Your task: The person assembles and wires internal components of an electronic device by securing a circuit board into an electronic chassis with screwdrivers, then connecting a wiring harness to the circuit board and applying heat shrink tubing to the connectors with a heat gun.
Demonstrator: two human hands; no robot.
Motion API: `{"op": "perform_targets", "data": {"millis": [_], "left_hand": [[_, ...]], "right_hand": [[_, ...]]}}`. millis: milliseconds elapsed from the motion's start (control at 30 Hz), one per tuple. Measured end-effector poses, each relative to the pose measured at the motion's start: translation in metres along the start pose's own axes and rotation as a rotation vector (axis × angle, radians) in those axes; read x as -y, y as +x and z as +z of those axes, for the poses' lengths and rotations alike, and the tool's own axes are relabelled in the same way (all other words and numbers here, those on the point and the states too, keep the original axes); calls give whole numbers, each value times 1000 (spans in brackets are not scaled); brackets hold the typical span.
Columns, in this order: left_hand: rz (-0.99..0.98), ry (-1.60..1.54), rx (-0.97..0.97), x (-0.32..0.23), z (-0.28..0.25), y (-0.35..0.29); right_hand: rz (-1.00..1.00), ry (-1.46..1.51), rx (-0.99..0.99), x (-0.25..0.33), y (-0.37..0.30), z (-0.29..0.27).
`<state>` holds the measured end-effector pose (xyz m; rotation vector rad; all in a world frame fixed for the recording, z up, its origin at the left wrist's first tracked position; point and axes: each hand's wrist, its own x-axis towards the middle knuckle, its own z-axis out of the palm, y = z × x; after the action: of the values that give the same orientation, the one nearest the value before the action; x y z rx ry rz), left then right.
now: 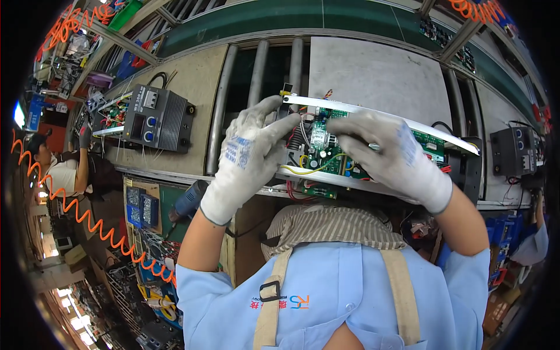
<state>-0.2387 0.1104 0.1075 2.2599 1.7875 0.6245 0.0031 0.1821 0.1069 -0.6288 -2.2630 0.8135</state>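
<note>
An open electrical unit with white side rails lies across the bench before me, its green circuit board and wires exposed. My left hand, in a white-grey glove, is at the unit's left end. Its fingers are stretched and apart, one at the far rail and one by the wires. Over the board is my gloved right hand, fingers bent toward the components; its fingertips come close together, and anything between them is hidden. A yellow wire arches over the board's near edge.
Metal rollers run between a left board and a pale panel. Boxed units with blue knobs stand left and right. A power screwdriver and blue bins sit lower left, near an orange coiled hose. Another person works at left.
</note>
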Motion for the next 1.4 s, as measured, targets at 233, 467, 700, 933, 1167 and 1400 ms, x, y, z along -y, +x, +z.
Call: {"op": "perform_targets", "data": {"millis": [233,467,700,933,1167,1400], "left_hand": [[153,91,80,14,15,14],[103,-20,10,26,24,26],[107,51,10,15,19,26],[101,-8,-84,13,27,27],[242,-76,-341,12,38,31],[121,437,-47,-15,32,41]], "right_hand": [[277,-176,373,18,23,18],[234,132,333,9,-4,-17],[220,-52,199,-14,21,-10],[185,-495,398,-11,44,14],[673,342,391,-14,44,4],[337,40,351,-82,86,-30]]}}
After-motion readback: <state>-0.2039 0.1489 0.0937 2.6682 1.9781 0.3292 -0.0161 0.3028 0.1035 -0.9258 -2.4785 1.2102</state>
